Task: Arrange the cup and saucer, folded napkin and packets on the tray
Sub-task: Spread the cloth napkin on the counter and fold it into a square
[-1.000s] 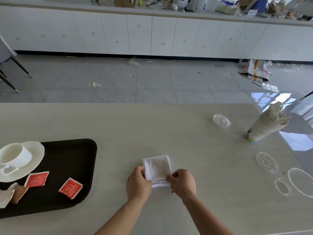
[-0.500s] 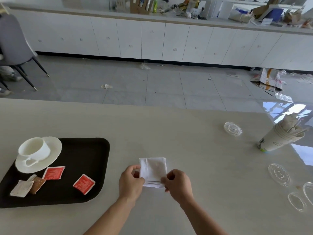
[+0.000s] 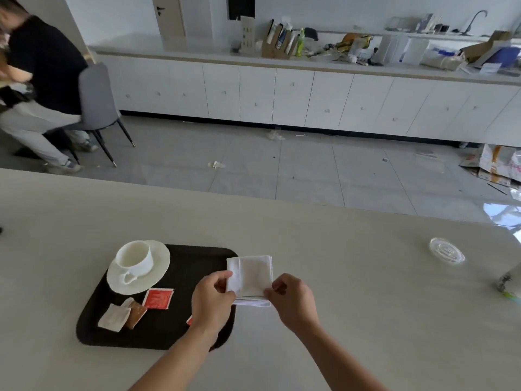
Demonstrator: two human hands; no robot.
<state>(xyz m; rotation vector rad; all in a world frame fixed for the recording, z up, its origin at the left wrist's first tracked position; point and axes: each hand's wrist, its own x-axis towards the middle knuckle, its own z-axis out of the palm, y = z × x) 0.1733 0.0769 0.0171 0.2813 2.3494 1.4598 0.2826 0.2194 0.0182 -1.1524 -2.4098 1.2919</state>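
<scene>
A folded white napkin is pinched at its near corners by my left hand and my right hand, held at the right edge of the black tray. On the tray's far left a white cup stands on its saucer. In front of the saucer lie a red packet, a brown packet and a white packet. Another red packet is mostly hidden behind my left wrist.
The tray lies on a pale table. A clear plastic lid sits at the right, with the base of a paper cup at the frame's edge. A person sits on a grey chair at the far left, beyond the table.
Both hands have carried the napkin left, from the bare table to the tray's right edge. The view has swung up and left, so the tray now appears nearer the middle.
</scene>
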